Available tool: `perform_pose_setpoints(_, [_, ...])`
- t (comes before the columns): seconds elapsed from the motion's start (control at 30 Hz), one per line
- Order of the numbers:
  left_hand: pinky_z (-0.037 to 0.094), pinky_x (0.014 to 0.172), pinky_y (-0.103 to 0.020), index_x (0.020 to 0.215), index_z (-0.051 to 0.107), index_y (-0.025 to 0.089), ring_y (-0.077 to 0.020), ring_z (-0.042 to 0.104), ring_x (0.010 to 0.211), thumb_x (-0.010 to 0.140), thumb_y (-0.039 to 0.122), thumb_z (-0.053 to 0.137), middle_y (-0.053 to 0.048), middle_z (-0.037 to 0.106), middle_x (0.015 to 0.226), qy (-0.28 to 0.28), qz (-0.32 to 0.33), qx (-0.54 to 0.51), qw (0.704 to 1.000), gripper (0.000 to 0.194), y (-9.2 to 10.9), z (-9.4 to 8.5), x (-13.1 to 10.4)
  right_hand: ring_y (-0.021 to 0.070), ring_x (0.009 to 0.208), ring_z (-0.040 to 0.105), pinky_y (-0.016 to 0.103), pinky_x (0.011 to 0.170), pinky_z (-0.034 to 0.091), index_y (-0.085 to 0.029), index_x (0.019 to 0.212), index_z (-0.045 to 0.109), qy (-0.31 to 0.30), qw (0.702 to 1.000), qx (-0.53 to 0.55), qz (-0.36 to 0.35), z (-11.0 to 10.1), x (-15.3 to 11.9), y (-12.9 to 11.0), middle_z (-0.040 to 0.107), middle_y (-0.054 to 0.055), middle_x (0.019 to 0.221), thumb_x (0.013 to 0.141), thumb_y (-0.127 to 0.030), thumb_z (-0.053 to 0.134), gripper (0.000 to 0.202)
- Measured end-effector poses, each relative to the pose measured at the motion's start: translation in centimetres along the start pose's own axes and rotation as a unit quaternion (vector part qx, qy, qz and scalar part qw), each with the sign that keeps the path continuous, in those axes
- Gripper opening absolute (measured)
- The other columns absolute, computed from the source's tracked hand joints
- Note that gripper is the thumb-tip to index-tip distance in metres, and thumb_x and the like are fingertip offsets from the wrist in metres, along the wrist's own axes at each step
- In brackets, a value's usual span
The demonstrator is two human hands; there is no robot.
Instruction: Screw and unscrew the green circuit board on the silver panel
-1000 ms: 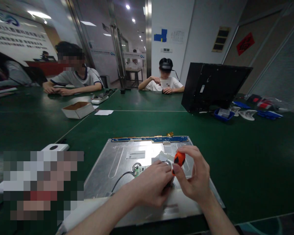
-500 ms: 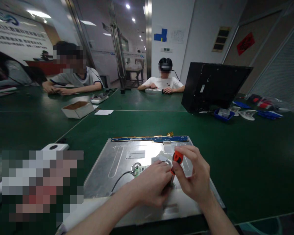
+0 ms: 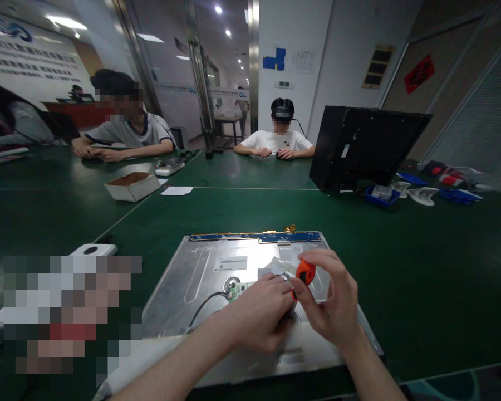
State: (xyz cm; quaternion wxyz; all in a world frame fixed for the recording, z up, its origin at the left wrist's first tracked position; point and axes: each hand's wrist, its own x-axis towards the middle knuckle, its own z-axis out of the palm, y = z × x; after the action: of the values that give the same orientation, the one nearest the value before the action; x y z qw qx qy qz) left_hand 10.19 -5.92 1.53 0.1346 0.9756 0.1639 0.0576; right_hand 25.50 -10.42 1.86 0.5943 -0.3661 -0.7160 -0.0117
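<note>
An orange and black screwdriver handle (image 3: 305, 272) is pinched between the thumb and fingers of my right hand (image 3: 333, 298). My left hand (image 3: 262, 312) is closed low over the metal panel (image 3: 171, 295), beside the lower part of the screwdriver; its fingertips and whatever they grip are hidden. The panel lies flat before me, with a blue circuit strip (image 3: 250, 238) along its far edge. Left of my left hand, a small green board (image 3: 236, 289) with a black cable shows on the panel.
A black monitor-like case (image 3: 363, 147) stands at the back right near a blue tray (image 3: 382, 196). An open box (image 3: 132, 187) and a white paper (image 3: 177, 191) lie back left. A white device (image 3: 94, 250) sits at the left. People sit across the table.
The orange handle has turned in my right hand, showing a different side. My left hand has stayed in place.
</note>
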Motion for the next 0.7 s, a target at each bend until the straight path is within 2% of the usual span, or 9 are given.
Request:
perform_pose_setpoints(0.2, [0.047, 0.074, -0.035, 0.08, 0.059, 0.015, -0.0223, 0.056, 0.079, 0.074, 0.016, 0.059, -0.008, 0.063, 0.085, 0.002, -0.003, 0.004, 1.0, 0.006, 0.07, -0.1, -0.07, 0.0221, 0.093, 0.057, 0.038, 0.075, 0.05, -0.02, 0.12, 0.052, -0.017, 1.0, -0.021, -0.014, -0.33, 0.19, -0.18, 0.06, 0.008, 0.101, 0.086, -0.014, 0.056, 0.035])
perform_pose_setpoints(0.4, [0.046, 0.073, -0.034, 0.078, 0.057, 0.016, -0.02, 0.056, 0.075, 0.071, 0.013, 0.06, -0.006, 0.062, 0.083, -0.005, -0.011, -0.006, 1.0, 0.009, 0.32, -0.54, 0.04, 0.0205, 0.083, 0.059, 0.037, 0.07, 0.051, -0.021, 0.117, 0.049, 0.022, 0.999, -0.017, 0.02, 0.0, -0.43, 0.22, 0.059, 0.005, 0.095, 0.081, -0.016, 0.065, 0.039])
perform_pose_setpoints(0.57, [0.045, 0.074, -0.035, 0.073, 0.054, 0.018, -0.021, 0.056, 0.074, 0.072, 0.014, 0.06, -0.005, 0.06, 0.076, -0.008, -0.014, 0.007, 1.0, 0.007, 0.33, -0.33, 0.04, 0.0219, 0.092, 0.059, 0.039, 0.077, 0.05, -0.02, 0.121, 0.049, -0.017, 1.0, 0.004, -0.005, -0.13, -0.25, 0.17, 0.061, 0.007, 0.1, 0.082, -0.01, 0.058, 0.04])
perform_pose_setpoints(0.7, [0.045, 0.074, -0.034, 0.069, 0.052, 0.018, -0.0207, 0.055, 0.074, 0.07, 0.014, 0.06, -0.005, 0.061, 0.077, -0.009, -0.012, 0.002, 1.0, 0.009, 0.23, -0.18, 0.03, 0.0215, 0.094, 0.059, 0.038, 0.079, 0.05, -0.019, 0.12, 0.05, -0.023, 1.0, -0.014, -0.013, -0.27, -0.09, 0.07, 0.061, 0.007, 0.101, 0.083, -0.011, 0.054, 0.038])
